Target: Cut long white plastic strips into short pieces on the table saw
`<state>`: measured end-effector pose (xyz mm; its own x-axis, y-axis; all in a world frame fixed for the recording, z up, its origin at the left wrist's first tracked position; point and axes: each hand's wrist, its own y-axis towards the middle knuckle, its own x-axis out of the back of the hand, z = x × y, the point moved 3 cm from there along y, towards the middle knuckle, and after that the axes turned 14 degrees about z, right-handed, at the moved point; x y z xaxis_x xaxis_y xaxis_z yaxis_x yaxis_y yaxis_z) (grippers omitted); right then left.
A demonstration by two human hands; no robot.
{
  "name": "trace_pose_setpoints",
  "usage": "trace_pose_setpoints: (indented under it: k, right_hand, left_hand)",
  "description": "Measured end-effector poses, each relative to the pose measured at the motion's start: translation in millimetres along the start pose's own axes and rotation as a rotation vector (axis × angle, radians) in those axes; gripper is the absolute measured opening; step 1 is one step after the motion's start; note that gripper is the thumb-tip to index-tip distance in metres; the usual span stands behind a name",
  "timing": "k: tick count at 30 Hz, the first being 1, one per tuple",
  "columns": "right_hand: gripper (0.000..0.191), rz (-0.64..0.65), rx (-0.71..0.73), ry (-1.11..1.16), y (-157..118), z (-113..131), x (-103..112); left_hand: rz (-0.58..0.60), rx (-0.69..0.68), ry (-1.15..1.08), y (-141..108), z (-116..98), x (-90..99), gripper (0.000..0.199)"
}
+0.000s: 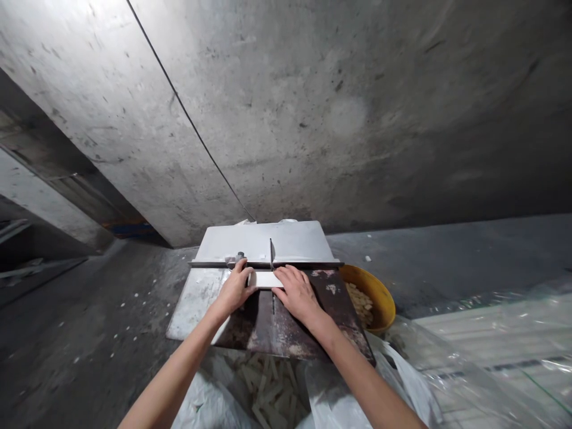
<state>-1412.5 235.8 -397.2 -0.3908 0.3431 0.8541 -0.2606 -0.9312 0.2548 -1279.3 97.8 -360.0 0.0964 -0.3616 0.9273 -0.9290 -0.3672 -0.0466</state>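
Observation:
A short white strip (263, 280) lies crosswise on the worn table of a small table saw (250, 333). My left hand (235, 289) grips the strip's left end, its fingers beside a dark knob (240, 256) at the fence. On the right end, my right hand (297, 291) is closed over the strip, fingers bent and thumb at the near edge. A thin upright blade (270, 253) stands just beyond the strip, between the two hands. The dark fence bar (210, 264) runs across the table behind them.
Right of the saw stands a yellow bucket (384, 298) holding small pale pieces. Below the table's front edge, a white plastic bag (210, 396) holds many pale offcuts (268, 387). Plastic-wrapped long strips (500, 339) lie at right. A concrete wall (313, 119) rises behind; white scraps dot the floor.

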Motion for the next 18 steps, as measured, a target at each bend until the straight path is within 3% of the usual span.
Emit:
trace_pose_setpoints:
  k: [4,10,18]
  right_hand:
    - [0.038,0.057,0.128,-0.018,-3.9,3.7,2.2]
    - [0.033,-0.034,0.059,-0.100,-10.2,-29.2,7.8]
    - [0.029,-0.075,-0.008,-0.234,-1.9,-34.8,14.7]
  left_hand:
    - [0.023,0.027,0.068,-2.6,-8.0,-5.5,0.045]
    - [-0.044,0.085,-0.024,-0.5,3.3,-11.7,0.071]
    - [-0.067,0.067,0.016,5.1,0.3,-6.9,0.051]
